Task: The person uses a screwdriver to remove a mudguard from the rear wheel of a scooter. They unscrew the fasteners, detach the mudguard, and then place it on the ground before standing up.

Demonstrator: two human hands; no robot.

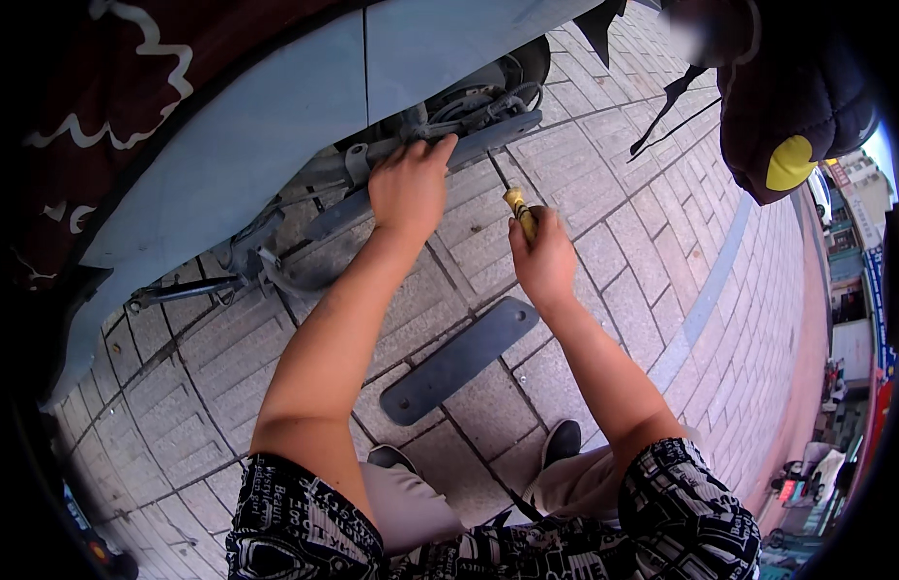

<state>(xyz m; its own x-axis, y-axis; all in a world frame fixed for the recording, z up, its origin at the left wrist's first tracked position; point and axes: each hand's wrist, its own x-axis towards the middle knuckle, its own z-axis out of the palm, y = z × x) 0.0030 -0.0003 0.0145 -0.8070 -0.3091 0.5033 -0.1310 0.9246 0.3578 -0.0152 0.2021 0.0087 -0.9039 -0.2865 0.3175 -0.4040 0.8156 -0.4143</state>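
My left hand (pixel 408 188) reaches into the underside of a vehicle, its fingers curled at a dark metal bar (pixel 503 133) beside a bracket (pixel 358 159); whatever the fingertips grip is hidden. Just below and to the right, my right hand (pixel 543 259) is closed around the yellow handle of a screwdriver (pixel 519 208), whose thin shaft points up toward that bar. Cables and dark parts (pixel 483 97) show above the bar, under a pale blue body panel (pixel 275 116). A dark grey plate (pixel 454 362) with holes near its ends lies on the paving between my forearms.
A dark quilted cover with a yellow patch (pixel 788 159) hangs at upper right. A stand-like metal part (pixel 198 290) juts out at lower left of the vehicle. My shoes (pixel 561 445) are on the paving (pixel 662 271). Shopfronts (pixel 851 319) line the far right.
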